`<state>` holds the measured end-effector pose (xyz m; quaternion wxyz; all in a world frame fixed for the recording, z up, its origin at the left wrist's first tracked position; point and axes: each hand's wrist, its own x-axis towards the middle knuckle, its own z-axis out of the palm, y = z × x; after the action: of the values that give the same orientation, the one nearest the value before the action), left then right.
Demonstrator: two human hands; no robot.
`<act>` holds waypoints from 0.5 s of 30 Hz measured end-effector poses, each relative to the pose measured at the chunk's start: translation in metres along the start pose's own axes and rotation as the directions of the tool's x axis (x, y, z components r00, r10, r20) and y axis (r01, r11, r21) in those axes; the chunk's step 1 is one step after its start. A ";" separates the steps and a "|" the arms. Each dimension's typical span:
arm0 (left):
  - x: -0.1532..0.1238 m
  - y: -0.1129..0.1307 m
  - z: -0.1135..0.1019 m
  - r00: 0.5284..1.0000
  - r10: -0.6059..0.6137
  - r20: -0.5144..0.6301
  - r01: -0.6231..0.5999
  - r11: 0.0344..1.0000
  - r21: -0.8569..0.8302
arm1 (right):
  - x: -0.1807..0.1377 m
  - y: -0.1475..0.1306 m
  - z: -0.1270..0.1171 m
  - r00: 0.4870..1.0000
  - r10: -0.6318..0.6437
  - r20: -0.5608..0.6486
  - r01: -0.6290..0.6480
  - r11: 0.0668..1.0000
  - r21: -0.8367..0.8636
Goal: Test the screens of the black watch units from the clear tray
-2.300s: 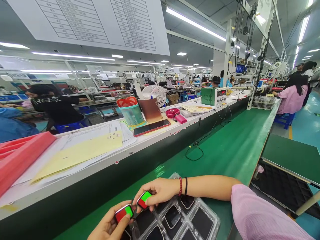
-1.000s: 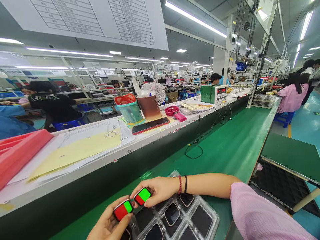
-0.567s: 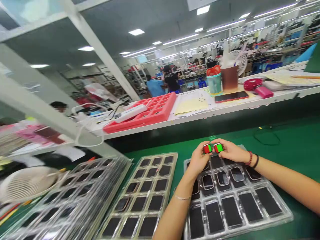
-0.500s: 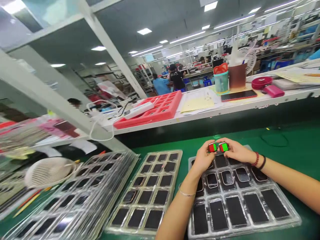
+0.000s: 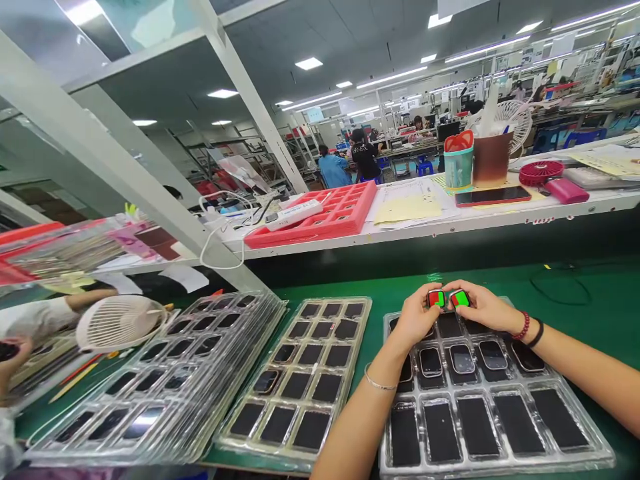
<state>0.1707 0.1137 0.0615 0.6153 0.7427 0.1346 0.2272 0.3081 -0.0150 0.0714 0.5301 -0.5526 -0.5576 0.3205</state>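
My left hand (image 5: 416, 316) is closed on a smartwatch body (image 5: 436, 299) without a strap, its screen lit red and green. Close beside it, my right hand (image 5: 483, 307) grips a second smartwatch (image 5: 459, 300), its lit screen mostly green with some red. Both thumbs rest at the lower parts of the screens. Beneath the hands lies a clear plastic tray (image 5: 597, 453) with black-lined compartments. One row of it carries several dark-screened watches, such as this one (image 5: 462, 359); part of its far rows is hidden by my hands.
Left of my arms lie another tray (image 5: 367, 308) with two watches in it and a tall stack of trays (image 5: 240, 373). A white fan (image 5: 117, 323) and a co-worker's arm (image 5: 50, 312) are farther left. The shelf ahead holds a red foam tray (image 5: 367, 200), a phone (image 5: 493, 195) and cups (image 5: 459, 167).
The view has shifted slightly, so the scene sits farther right. Red and green areas on both screens have changed shape, with both thumbs on them. A co-worker's arms have appeared at left.
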 end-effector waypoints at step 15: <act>-0.001 0.003 -0.001 1.000 -0.018 -0.010 0.018 1.000 -0.008 | -0.001 -0.004 -0.002 0.996 0.094 -0.003 -0.094 0.994 -0.048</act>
<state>0.1686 0.1137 0.0648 0.6195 0.7379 0.1438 0.2260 0.3090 -0.0167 0.0751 0.5015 -0.5908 -0.5382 0.3312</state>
